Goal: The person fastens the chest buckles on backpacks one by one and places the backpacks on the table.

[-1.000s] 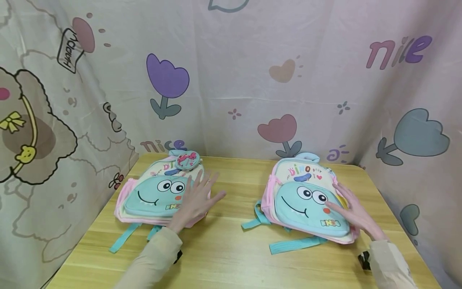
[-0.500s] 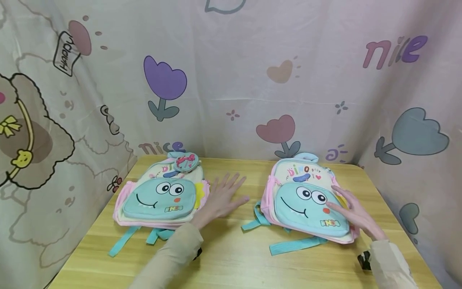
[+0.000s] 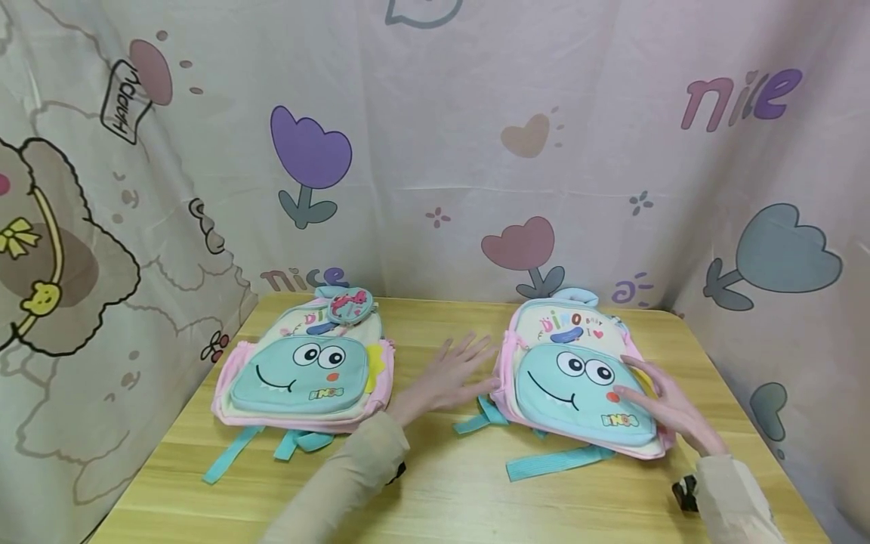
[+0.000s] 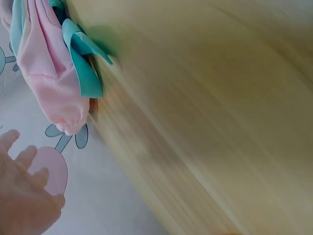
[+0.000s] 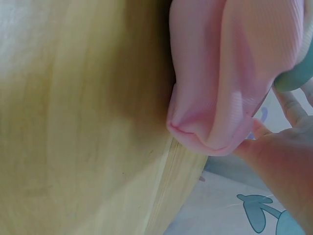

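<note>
Two children's backpacks with a dinosaur face lie front-up on the wooden table (image 3: 435, 499). My left hand (image 3: 445, 381), fingers spread, is between them, with its fingertips close to the left side of the right backpack (image 3: 564, 385); whether they touch cannot be told. At that bag's right side is my right hand (image 3: 669, 404), its fingers lightly bent over the edge of the blue front pocket. In the right wrist view, the pink side pocket (image 5: 210, 88) sits next to this hand. The left backpack (image 3: 299, 374) carries a round badge (image 3: 350, 306) near its top, with no hand on it.
Teal straps (image 3: 560, 462) stick out from under the right backpack toward the front, and more straps (image 3: 232, 455) from the left one. A patterned curtain (image 3: 421, 151) hangs behind the table and at both sides.
My left hand has moved right, from over the left backpack to beside the right one, uncovering the left bag's front. My right hand has stayed nearly still at the right backpack.
</note>
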Motion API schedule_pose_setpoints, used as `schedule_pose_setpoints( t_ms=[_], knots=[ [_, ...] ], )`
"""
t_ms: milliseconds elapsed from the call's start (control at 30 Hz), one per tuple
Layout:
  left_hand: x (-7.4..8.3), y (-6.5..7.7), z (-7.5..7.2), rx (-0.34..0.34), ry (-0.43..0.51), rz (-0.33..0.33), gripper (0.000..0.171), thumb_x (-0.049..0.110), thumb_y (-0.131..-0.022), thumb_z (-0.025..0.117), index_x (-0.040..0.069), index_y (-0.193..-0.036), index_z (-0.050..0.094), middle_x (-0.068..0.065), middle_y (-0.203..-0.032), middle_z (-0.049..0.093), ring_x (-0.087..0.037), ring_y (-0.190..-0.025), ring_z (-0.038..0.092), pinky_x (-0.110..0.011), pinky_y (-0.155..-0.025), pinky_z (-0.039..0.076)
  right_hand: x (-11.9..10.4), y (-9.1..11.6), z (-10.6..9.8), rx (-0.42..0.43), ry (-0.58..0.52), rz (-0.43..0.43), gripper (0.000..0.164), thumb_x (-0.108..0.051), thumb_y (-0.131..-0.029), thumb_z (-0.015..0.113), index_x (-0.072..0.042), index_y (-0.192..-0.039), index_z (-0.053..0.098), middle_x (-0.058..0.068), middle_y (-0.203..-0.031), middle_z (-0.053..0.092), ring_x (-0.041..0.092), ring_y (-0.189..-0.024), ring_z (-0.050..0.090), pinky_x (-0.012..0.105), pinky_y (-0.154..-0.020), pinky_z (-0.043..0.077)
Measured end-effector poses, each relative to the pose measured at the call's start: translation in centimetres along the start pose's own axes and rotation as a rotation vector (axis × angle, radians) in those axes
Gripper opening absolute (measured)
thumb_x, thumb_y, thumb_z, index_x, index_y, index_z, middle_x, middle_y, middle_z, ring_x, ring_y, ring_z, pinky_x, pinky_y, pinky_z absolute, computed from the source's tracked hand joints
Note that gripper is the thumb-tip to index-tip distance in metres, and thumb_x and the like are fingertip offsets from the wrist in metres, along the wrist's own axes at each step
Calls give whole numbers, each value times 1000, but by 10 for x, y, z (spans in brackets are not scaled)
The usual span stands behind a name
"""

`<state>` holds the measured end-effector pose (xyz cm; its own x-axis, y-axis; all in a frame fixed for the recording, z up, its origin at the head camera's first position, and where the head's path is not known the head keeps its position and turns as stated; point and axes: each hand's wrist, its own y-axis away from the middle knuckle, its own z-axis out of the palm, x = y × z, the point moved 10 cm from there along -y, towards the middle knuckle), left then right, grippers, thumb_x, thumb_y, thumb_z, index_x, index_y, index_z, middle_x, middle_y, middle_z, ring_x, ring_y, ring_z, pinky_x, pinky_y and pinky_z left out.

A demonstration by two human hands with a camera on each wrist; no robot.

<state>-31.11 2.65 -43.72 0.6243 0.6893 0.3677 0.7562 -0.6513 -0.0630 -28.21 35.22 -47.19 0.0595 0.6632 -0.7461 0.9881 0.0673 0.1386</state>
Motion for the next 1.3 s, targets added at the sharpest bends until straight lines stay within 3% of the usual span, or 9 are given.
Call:
schedule_pose_setpoints(
  t_ms=[267,567,900,1067,1300],
  knots=[
    [13,-7,14,-75,11,82,66,58,-104,37,26,-160,27,8,-170,17,-23,-160,0,-59,-128,4,-1,1,1,-7,-35,-22,81,-38,-96,67,-7,-159,26,33,-163,13,61,-147,8,83,-106,14],
    [20,-6,23,-143,-10,144,61,54,-106,35,28,-160,27,10,-168,22,-23,-160,4,-56,-129,4,-1,1,1,-16,-54,-10,81,-38,-96,67,-8,-159,26,33,-164,12,61,-147,4,84,-106,12],
    [15,-5,25,-154,34,111,60,53,-105,41,25,-158,34,1,-167,29,-22,-159,14,-53,-130,3,1,-1,2,-22,-42,-2,81,-39,-96,67,-10,-159,26,33,-163,13,63,-146,6,83,-106,15],
    [10,-4,24,-158,58,89,59,49,-104,45,21,-156,39,-7,-167,29,-22,-156,24,-52,-130,9,-2,-3,5,-29,-50,-18,81,-38,-95,67,-10,-159,27,32,-164,13,61,-147,7,82,-108,13],
    [9,-3,19,-134,81,106,61,45,-101,56,13,-152,45,-9,-158,44,-26,-152,33,-47,-130,12,-10,-6,12,-50,-71,-27,78,-37,-95,68,-11,-158,30,31,-165,11,60,-149,4,81,-110,10]
  ],
)
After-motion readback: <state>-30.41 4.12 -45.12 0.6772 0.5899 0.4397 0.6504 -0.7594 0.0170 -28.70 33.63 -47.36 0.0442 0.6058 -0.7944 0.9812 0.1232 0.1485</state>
